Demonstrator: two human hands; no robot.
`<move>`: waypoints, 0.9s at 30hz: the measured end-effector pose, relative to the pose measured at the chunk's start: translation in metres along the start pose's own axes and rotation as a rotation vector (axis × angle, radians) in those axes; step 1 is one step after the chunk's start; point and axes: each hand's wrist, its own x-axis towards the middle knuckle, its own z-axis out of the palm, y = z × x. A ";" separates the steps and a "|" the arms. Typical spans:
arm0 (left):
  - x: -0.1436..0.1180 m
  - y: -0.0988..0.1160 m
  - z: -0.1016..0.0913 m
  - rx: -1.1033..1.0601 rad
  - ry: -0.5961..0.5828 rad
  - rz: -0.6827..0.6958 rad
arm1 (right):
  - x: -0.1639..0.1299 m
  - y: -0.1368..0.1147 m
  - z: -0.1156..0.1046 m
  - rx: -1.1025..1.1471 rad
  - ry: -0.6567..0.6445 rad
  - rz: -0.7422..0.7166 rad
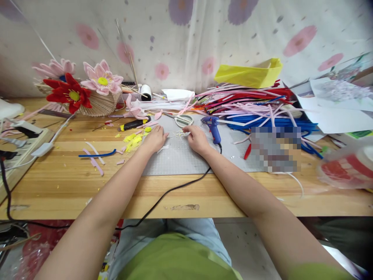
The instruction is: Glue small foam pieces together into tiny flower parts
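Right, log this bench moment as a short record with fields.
left hand: flat on the grey mat, beside yellow scraps
right hand: fingertips on small white bits
behind right hand: blue glue gun, cord trailing off the table edge
between hands, further back: scissors
far right: pile of coloured pipe cleaners
far left: red flower

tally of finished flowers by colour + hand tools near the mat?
Red pipe-cleaner flower: 1
Pink pipe-cleaner flowers: 2
Blue hot glue gun: 1
White-handled scissors: 1
Yellow-and-black utility knife: 1
Total: 6
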 end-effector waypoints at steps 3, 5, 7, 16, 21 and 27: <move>-0.013 -0.006 -0.007 0.024 -0.025 0.040 | 0.000 0.000 0.000 0.004 -0.006 -0.005; -0.025 -0.013 -0.012 0.017 -0.051 0.084 | 0.000 0.001 0.000 0.012 -0.002 -0.007; -0.040 -0.023 -0.016 0.002 -0.055 0.131 | 0.000 0.002 0.000 0.018 0.002 -0.009; -0.082 -0.062 -0.041 -0.087 0.078 0.011 | 0.000 0.001 0.000 -0.011 0.007 -0.003; -0.068 -0.051 -0.031 -0.188 0.131 -0.001 | 0.000 0.001 0.000 -0.022 0.010 0.007; -0.051 -0.031 -0.014 -0.102 -0.061 0.129 | -0.001 0.003 -0.001 -0.026 0.024 -0.003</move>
